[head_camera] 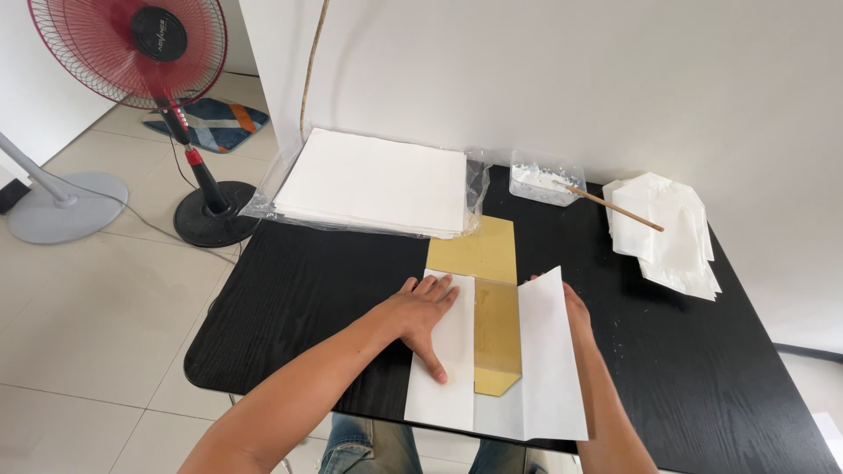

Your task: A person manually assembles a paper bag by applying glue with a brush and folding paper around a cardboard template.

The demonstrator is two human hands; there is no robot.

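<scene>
A white paper sheet [448, 369] lies at the near edge of the black table [299, 298], wrapped around a long gold board [493, 329]. My left hand [423, 316] rests flat on the sheet's left flap, fingers spread. My right hand [575, 305] is mostly hidden behind the raised right flap [549, 351], which it lifts up along the board's right side. The gold board sticks out beyond the sheet at the far end.
A thick stack of white sheets [373, 180] on clear plastic lies at the back. A small clear tub of white paste [540, 183] holds a wooden stick [615, 208]. Folded white paper pieces [672, 233] are piled at right. A red standing fan [149, 53] is on the floor at left.
</scene>
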